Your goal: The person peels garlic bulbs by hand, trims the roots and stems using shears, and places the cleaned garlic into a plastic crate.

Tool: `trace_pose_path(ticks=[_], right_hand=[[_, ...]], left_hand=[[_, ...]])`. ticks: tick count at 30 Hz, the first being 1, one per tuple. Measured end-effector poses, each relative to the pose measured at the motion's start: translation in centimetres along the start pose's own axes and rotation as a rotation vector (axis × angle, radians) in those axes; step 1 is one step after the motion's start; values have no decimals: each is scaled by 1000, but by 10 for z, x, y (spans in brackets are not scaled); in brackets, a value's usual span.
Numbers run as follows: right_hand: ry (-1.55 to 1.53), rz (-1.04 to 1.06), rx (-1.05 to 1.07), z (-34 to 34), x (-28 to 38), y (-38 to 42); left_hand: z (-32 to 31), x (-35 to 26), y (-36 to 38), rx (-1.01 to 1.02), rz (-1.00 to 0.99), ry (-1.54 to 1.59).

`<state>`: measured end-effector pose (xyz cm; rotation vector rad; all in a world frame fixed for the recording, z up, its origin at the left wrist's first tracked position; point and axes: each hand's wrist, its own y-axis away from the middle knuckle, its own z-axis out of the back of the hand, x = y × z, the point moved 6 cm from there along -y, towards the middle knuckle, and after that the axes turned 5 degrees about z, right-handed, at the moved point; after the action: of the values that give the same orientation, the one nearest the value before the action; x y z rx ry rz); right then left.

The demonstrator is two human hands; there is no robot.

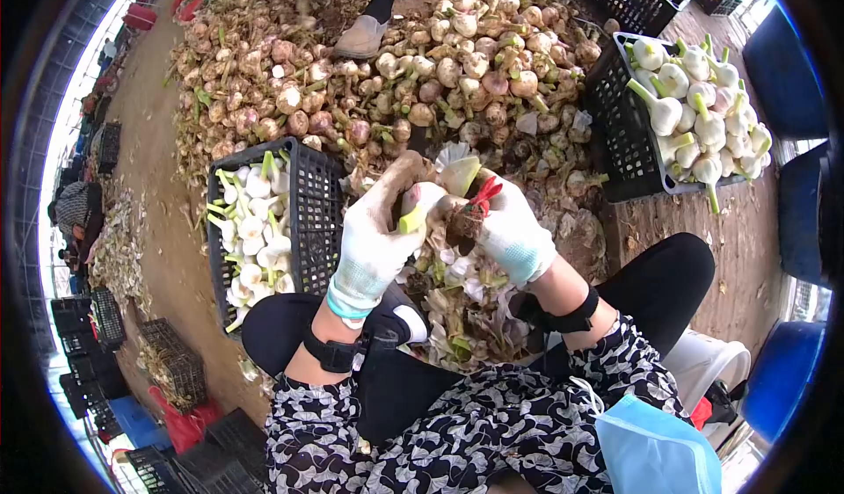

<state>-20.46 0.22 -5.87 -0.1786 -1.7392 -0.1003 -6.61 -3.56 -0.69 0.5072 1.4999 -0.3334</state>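
My left hand [376, 235], in a whitish, soiled glove, is closed around a garlic bulb [424, 197] with a cut green stem. Close beside it, my right hand [517, 235], gloved too, has its fingers curled in at the bulb. A red strip [485, 193] shows at the right fingers, above a dark brown clump [462, 227]. What the right fingers grip is hidden. A pale green stem piece with loose skin [459, 176] sticks up between the hands. Peeled skins [466, 292] lie in a heap below them.
A large pile of unpeeled garlic [440, 72] spreads ahead, with another person's shoe [360, 37] in it. Black crates of cleaned white garlic stand at left [315, 204] and right [620, 134]. Blue barrels [782, 380] line the right side. A blue mask [659, 450] hangs near my chest.
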Motion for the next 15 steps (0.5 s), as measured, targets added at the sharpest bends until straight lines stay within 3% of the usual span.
trace_pose_path(ticks=[1, 3, 4, 6, 7, 8, 9, 11, 13, 14, 15], right_hand=[[80, 18, -19, 0, 4, 1], [254, 83, -71, -4, 13, 6], [426, 145, -124, -4, 19, 9], [408, 133, -107, -6, 22, 9], [391, 125, -92, -7, 22, 7], [220, 168, -146, 9, 0, -3], [125, -67, -307, 31, -32, -9], [102, -109, -209, 50, -55, -16], [549, 191, 66, 33, -32, -7], [497, 94, 51, 29, -25, -1], [498, 96, 53, 16, -8, -3]], left_hand=[[0, 3, 1, -12, 18, 147], [-2, 4, 2, -39, -48, 140], [-2, 4, 3, -53, -20, 98], [0, -3, 6, -79, 19, -103], [1, 12, -2, -100, 75, 398], [2, 17, 0, -59, 105, 660], [-1, 11, 0, -14, 129, 922], [4, 6, -5, -16, 104, 928], [12, 14, -4, -54, 118, 982], [7, 20, -9, 381, -2, 1202], [4, 17, -8, 379, -6, 1203]])
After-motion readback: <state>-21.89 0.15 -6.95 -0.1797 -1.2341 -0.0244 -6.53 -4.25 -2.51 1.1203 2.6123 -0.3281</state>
